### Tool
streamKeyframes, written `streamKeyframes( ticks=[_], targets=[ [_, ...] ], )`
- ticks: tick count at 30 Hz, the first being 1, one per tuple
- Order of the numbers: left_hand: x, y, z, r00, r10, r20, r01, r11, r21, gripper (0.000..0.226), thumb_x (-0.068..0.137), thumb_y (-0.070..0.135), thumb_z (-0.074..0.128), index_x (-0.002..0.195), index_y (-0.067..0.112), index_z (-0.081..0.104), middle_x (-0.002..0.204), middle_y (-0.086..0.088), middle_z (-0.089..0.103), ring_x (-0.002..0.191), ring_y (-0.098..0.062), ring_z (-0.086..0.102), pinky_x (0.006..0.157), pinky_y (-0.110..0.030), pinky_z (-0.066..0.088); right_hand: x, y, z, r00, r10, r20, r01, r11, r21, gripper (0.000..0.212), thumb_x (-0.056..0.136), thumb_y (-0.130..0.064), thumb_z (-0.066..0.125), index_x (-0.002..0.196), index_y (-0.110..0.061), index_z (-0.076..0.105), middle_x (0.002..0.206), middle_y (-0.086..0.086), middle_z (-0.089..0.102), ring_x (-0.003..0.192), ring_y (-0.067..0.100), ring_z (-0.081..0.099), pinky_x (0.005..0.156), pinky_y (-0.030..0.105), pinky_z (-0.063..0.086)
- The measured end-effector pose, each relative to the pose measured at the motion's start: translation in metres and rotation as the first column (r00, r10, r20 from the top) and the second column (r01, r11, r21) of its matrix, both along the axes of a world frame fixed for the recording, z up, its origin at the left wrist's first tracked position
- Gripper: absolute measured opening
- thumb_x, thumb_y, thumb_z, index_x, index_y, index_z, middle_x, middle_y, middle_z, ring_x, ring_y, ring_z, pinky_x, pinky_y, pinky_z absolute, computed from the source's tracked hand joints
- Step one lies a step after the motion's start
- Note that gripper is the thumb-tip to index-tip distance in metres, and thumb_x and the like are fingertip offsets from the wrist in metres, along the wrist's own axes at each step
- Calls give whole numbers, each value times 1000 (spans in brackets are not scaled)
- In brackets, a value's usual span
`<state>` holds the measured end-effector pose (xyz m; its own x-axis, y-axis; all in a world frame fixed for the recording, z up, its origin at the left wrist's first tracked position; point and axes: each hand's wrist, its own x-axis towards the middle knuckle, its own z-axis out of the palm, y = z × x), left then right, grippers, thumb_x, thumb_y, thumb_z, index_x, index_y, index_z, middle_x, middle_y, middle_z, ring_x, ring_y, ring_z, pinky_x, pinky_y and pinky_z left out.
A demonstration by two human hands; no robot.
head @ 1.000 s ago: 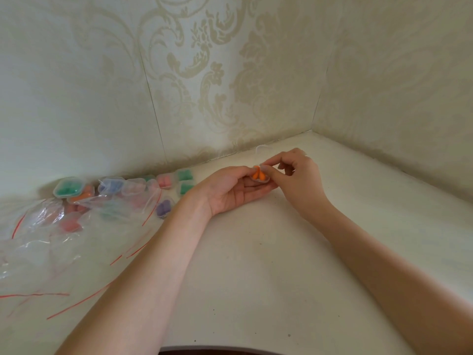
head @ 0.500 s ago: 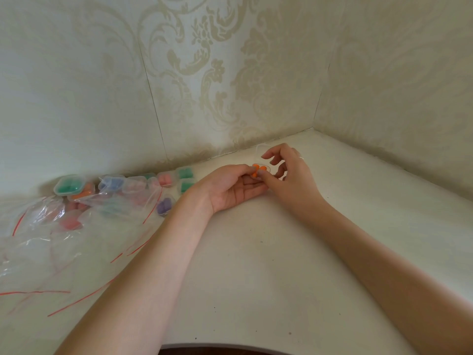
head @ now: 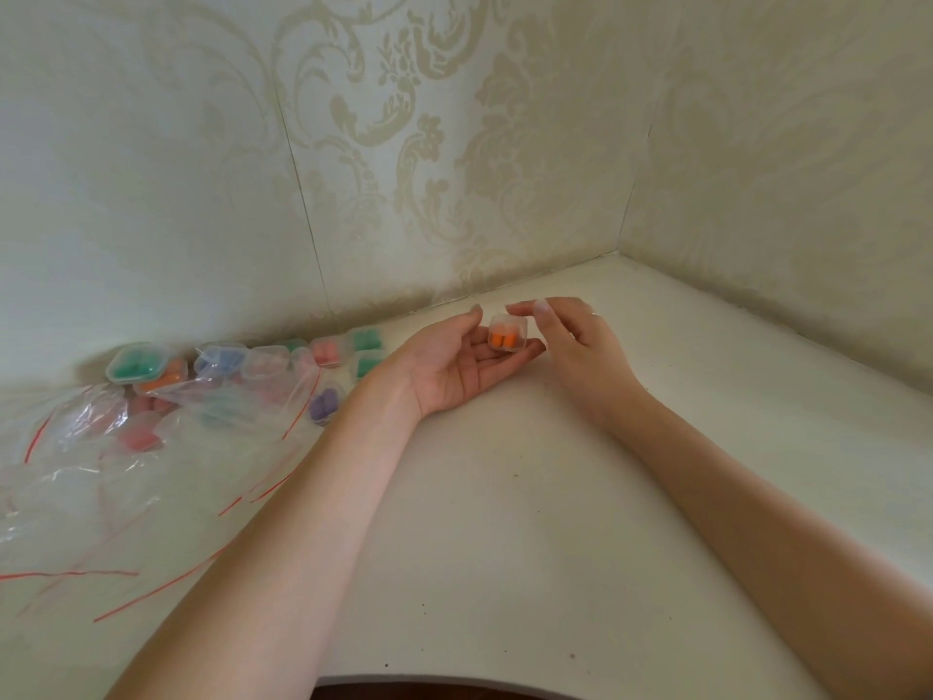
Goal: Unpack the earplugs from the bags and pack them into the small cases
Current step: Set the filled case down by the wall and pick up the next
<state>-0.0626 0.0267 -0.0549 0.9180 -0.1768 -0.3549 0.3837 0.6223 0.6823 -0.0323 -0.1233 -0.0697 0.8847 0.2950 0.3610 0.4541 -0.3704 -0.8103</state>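
Two orange earplugs [head: 501, 341] in small case [head: 508, 332] on left hand's [head: 457, 366] fingers.

Two bare forearms are seen, no sleeves reaching into view. Left hand [head: 454, 366] is bare, nothing worn at the wrist. On right hand [head: 580, 346] a thin ring is glimpsed on one finger; detail too small. Short plain nails are shown.

Both forearms ran off the bottom edge. Clear bags [head: 101, 477] at the desk's [head: 505, 548] left edge were cut off and veiled several cases [head: 139, 439], blurring their contents. The left arm hid part of the purple case [head: 323, 405].
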Motion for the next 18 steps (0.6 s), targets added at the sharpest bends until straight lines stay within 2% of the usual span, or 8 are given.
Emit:
streamKeyframes(
  ticks=[2,5,7,12,14,18],
  targets=[
    [1,1,0,1000,-10,11,10,999,37,48,101,32,40,96,-13,58,82,-24,67,74,-30,71,77,-34,56,1,0,-2,1000,17,23,-17,1000,-22,25,99,-24,45,107,-25,69,110,-6,62,94,-4,50,75,-1,33],
    [-2,-2,-1,996,-47,82,33,984,174,24,96,15,52,90,-6,61,77,-14,67,68,-18,70,73,-25,58,2,-1,-3,999,35,0,-35,999,-38,13,93,-26,57,101,-28,67,104,-10,64,87,4,57,71,4,39],
    [-2,-4,-3,991,-44,123,15,975,223,13,94,3,51,90,-6,60,80,-15,64,68,-17,70,70,-23,58,3,-2,-4,999,42,-31,-42,999,-31,12,91,-28,61,102,-28,67,98,-9,67,81,6,61,68,7,43],
    [1,-6,-5,987,-41,157,-4,962,274,11,93,-4,48,92,-6,59,82,-15,63,68,-18,68,68,-24,59,2,-2,-4,996,60,-63,-62,998,-15,13,90,-33,62,103,-29,64,93,-5,68,81,14,63,66,11,44],
    [1,-6,-5,984,-40,171,-12,957,289,11,94,0,50,94,-3,60,85,-15,65,73,-19,68,70,-24,59,0,-2,-3,996,63,-60,-64,998,-14,16,90,-33,61,105,-28,63,94,-7,67,81,10,62,65,9,43],
    [0,-8,-3,981,-59,183,-9,937,349,26,97,25,50,87,5,64,80,-10,71,73,-15,70,68,-24,58,-4,1,-3,998,61,-18,-62,993,-95,17,88,-29,64,103,-25,59,95,-11,63,80,0,57,64,5,39]
  ],
)
